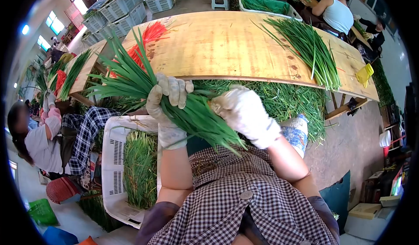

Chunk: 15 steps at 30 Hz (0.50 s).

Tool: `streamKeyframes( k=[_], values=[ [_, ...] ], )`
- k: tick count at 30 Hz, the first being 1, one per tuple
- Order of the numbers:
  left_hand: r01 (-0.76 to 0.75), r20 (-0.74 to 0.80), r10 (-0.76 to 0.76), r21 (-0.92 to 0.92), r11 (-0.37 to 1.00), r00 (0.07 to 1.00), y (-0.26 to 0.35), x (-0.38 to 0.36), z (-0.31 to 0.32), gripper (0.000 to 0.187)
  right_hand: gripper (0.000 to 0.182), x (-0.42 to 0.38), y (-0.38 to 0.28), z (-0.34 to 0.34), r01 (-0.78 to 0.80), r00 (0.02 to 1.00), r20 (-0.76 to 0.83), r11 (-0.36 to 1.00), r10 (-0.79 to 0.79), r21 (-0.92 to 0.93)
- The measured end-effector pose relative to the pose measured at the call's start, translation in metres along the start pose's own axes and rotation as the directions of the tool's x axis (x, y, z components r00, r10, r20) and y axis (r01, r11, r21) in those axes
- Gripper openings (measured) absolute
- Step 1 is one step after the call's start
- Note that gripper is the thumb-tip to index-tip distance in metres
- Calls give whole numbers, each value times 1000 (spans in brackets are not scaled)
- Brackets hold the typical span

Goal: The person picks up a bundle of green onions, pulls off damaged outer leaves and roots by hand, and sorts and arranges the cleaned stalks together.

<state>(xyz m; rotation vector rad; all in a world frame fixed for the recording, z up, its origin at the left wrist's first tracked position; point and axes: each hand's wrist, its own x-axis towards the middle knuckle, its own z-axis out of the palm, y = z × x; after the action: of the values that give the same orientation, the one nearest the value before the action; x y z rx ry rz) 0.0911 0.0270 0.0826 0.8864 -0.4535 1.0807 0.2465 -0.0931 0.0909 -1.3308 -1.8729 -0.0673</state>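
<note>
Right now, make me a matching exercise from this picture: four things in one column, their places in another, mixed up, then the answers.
Things:
1. bunch of chives
2. white crate
3. red ties
4. loose chives

Places:
A. right side of the wooden table
B. floor, lower left
C. gripped by the left hand
D. left end of the table

Pairs: 1-C, 2-B, 3-D, 4-A

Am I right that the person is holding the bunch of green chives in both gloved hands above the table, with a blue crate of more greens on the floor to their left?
Not quite: the crate is white, not blue, as the head view shows. The rest holds: the left hand and the right hand, both gloved, grip the bunch of chives near the table.
</note>
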Motion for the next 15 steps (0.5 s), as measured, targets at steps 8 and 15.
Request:
streamKeyframes(
  k=[8,15],
  values=[
    [-56,-35,52,-133,990,998,9,1,-1,20,11,-13,31,-54,-144,976,125,956,180,-254],
    [-185,-146,164,-146,972,976,41,-5,-9,19,11,-44,66,-68,-426,901,-261,827,348,-367]
  ],
)
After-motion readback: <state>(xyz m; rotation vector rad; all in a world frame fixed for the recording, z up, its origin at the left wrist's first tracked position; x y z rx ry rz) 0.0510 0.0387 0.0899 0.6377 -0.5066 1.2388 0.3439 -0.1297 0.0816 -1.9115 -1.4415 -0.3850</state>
